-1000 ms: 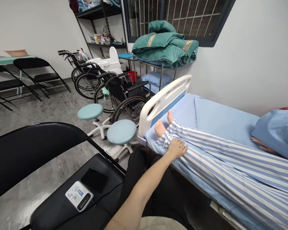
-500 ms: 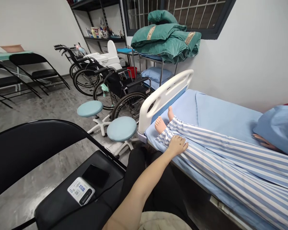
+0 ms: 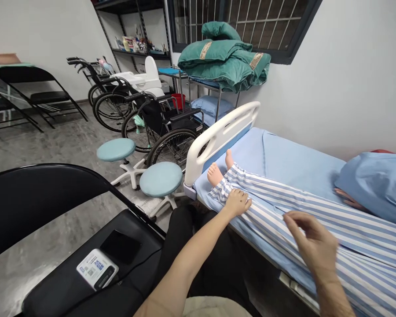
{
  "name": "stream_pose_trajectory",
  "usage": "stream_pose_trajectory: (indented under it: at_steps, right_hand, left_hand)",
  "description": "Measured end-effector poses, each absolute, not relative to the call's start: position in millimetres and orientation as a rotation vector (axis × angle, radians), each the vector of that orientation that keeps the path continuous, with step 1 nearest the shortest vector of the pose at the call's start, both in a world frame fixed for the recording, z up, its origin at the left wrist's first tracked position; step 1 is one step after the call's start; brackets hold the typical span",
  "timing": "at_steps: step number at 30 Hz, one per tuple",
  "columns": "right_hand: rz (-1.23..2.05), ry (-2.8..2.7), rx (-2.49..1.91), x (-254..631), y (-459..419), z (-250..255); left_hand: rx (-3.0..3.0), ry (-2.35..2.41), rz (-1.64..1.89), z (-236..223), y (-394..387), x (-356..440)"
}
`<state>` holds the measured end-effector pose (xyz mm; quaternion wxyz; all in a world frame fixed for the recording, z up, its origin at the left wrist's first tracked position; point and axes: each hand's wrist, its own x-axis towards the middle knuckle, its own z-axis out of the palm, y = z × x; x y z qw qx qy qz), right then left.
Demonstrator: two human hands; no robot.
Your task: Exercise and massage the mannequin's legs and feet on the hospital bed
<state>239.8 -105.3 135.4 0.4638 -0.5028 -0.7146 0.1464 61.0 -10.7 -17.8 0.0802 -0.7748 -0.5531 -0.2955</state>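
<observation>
A figure with smooth, doll-like feet lies on the bed in blue-and-white striped trousers. My left hand rests on the nearer lower leg, just above the ankle, its fingers curled over the striped cloth. Above the same legs, further right, hovers my right hand. Its fingers are bent, with thumb and index tips close together, and I see nothing between them. Blue cloth covers the upper body, and part of a hand shows from under it.
A white footboard closes the bed's end. Two round stools and wheelchairs stand beyond it. On my left, a black folding chair bears a white device and a dark flat object. Green quilts are piled on a rack.
My right hand has come into view from the lower right, over the striped legs. My left hand stays on the lower leg. The view has shifted slightly to the right.
</observation>
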Motion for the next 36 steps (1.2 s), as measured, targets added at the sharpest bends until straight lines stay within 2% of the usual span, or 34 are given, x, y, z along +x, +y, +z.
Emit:
stream_pose_trajectory:
  at_steps: [4,9,16,23,36]
  right_hand:
    - [0.54,-1.843,-1.329,225.2,-78.5,100.6]
    - [0.59,-1.941,-1.373,210.2,-51.3,65.9]
    - [0.289,-2.169,-1.525,188.1,-15.2,27.9]
    - [0.357,-2.323,-1.924,182.5,-8.3,30.5]
    - [0.573,-2.525,-1.907,185.4,23.2,31.3]
  left_hand:
    - [-2.309,-1.641,-0.907,-17.5,-10.4,61.2]
    - [-2.332,-1.652,-0.894,-18.0,-10.5,60.5]
    - [-2.507,-1.617,-0.734,-8.3,-6.1,45.2]
    - [-2.533,-1.66,-0.51,6.4,11.2,16.0]
    - [-2.577,-1.755,-0.331,10.2,27.1,18.4]
